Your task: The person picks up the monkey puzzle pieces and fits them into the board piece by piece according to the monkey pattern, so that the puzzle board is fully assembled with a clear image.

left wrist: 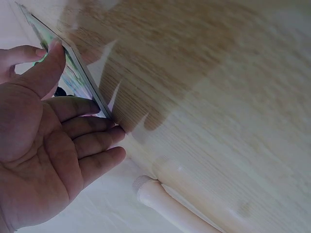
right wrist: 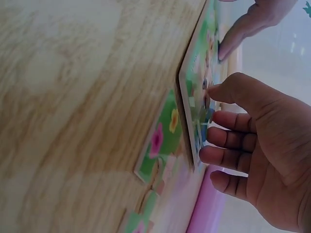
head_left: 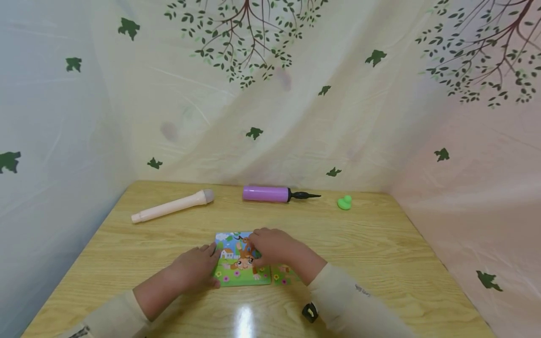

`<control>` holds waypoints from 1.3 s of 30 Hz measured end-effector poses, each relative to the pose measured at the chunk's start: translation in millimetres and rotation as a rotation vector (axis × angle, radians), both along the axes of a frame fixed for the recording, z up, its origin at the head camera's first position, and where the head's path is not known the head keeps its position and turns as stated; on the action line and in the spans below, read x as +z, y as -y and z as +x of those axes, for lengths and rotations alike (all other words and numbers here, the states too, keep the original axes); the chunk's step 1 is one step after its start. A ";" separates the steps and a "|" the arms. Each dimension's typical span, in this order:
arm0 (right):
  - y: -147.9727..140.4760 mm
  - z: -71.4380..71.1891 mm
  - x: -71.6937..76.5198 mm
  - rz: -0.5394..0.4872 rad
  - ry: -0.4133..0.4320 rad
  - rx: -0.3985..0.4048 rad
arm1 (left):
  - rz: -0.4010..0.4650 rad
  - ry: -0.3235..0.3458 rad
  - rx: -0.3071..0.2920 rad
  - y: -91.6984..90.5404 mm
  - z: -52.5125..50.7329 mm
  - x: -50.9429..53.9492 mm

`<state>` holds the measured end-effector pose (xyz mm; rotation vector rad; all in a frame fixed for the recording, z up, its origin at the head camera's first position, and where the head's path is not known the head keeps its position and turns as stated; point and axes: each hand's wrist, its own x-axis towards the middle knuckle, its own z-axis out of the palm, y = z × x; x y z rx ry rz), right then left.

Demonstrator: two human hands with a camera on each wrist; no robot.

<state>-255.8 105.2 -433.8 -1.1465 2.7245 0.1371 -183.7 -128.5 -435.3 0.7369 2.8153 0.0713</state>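
A jigsaw puzzle board [head_left: 236, 278] with a cartoon animal, a house and flowers lies mid-table. My left hand [head_left: 192, 267] rests against its left edge; the left wrist view shows the thumb and nearly straight fingertips touching the rim. Over the board's right part is my right hand [head_left: 274, 246]. In the right wrist view its bent fingers and thumb [right wrist: 226, 92] touch the picture, with no loose piece visible between them. Green puzzle pieces [right wrist: 158, 141] with pink and yellow flowers lie beside the board, partly beneath the right forearm in the head view.
At the back left lies a pale microphone-shaped toy [head_left: 173, 206]. A purple hand pump [head_left: 266, 194] with a black nozzle lies along the back, and a green toy duck [head_left: 344, 203] stands to its right. Behind the table hangs a leaf-printed cloth [head_left: 296, 126].
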 end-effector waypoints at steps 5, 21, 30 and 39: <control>5.3 -1.8 -6.6 0.023 0.005 -0.014 | -0.004 -0.015 -0.014 0.1 0.4 -0.1; 13.8 10.8 -7.3 0.045 -0.173 0.069 | 0.021 0.006 0.000 -0.3 2.1 3.9; 9.5 19.4 -4.3 0.058 -0.271 0.125 | 0.033 -0.007 -0.012 0.0 2.3 3.6; -14.9 5.4 -6.4 -0.120 -0.023 0.136 | 0.022 -0.001 -0.013 0.2 1.5 3.8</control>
